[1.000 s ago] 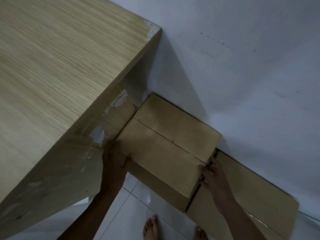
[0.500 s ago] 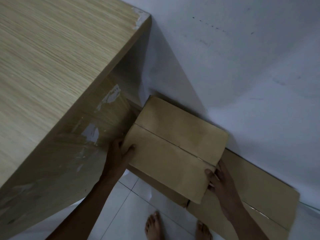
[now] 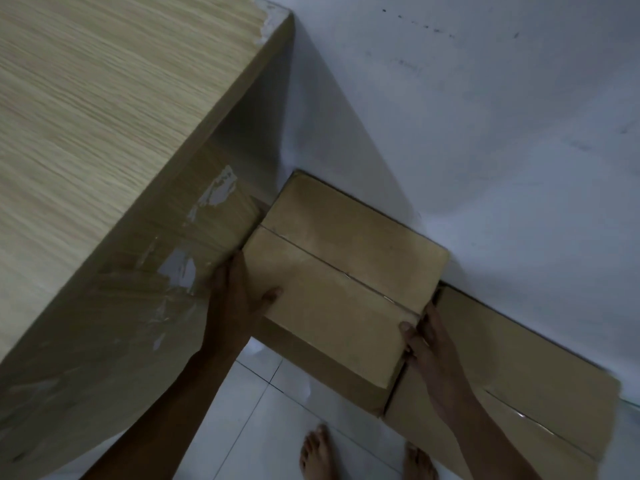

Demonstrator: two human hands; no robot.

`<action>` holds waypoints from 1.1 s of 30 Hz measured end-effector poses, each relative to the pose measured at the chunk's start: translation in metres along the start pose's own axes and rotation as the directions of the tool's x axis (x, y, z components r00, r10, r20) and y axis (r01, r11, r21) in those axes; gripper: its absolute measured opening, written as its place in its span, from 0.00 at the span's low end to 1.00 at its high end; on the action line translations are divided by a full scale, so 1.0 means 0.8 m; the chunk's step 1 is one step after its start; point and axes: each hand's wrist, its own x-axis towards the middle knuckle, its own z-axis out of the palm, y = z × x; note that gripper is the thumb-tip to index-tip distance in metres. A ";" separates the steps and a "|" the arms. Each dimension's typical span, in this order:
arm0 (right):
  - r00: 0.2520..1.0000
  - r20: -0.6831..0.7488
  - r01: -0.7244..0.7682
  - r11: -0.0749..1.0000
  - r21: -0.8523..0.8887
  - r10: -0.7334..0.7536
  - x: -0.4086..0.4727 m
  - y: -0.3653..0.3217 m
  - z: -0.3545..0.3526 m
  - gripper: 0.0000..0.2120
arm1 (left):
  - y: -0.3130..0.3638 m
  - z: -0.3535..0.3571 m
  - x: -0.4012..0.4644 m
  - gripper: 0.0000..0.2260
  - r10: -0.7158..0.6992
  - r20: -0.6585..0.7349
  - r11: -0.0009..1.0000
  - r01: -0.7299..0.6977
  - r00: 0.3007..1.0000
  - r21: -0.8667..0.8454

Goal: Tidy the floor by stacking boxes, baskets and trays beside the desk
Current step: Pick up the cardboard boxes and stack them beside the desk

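White tiled floor (image 3: 242,403) and pale wall (image 3: 485,150) frame the corner. Left hand (image 3: 242,299) and right hand (image 3: 426,344) grip opposite edges of the cardboard box (image 3: 339,282), thumbs on top, wedged between the bench (image 3: 104,133) and a flat box (image 3: 519,386). Best pushed squarely into the corner, both sides evenly.

Our left hand's (image 3: 239,299) fingers hide behind the cardboard box (image 3: 341,282); the desk (image 3: 104,133) runs off left.
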 end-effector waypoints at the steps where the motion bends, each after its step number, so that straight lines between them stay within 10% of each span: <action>1: 1.000 -0.003 -0.004 1.000 -0.001 0.004 0.002 0.001 0.000 0.20 | 0.000 0.000 0.001 0.45 -0.012 0.014 0.999 0.012 1.000 0.031; 8: 0.995 -0.099 0.016 0.986 -0.165 -0.032 0.006 0.015 0.000 0.27 | 0.007 -0.008 -0.014 0.41 0.031 -0.076 0.956 -0.007 0.997 0.295; 13: 0.994 -0.038 0.094 0.977 -0.193 -0.103 -0.015 0.018 -0.005 0.35 | -0.016 0.010 -0.042 0.28 0.351 0.033 0.860 -0.336 0.936 0.385; 16: 0.922 0.134 0.334 0.569 -0.751 -0.364 -0.024 0.013 -0.010 0.34 | -0.022 0.020 -0.057 0.28 0.456 0.188 0.771 -0.492 0.870 0.404; 20: 0.885 0.394 0.412 0.025 -0.911 -0.248 -0.019 0.017 -0.014 0.37 | -0.032 0.018 -0.060 0.29 0.435 0.284 0.713 -0.520 0.854 0.471; 33: 0.935 0.348 0.342 -0.081 -0.936 -0.075 -0.017 0.000 -0.012 0.39 | 0.003 0.006 -0.071 0.29 0.277 0.321 0.724 -0.417 0.905 0.550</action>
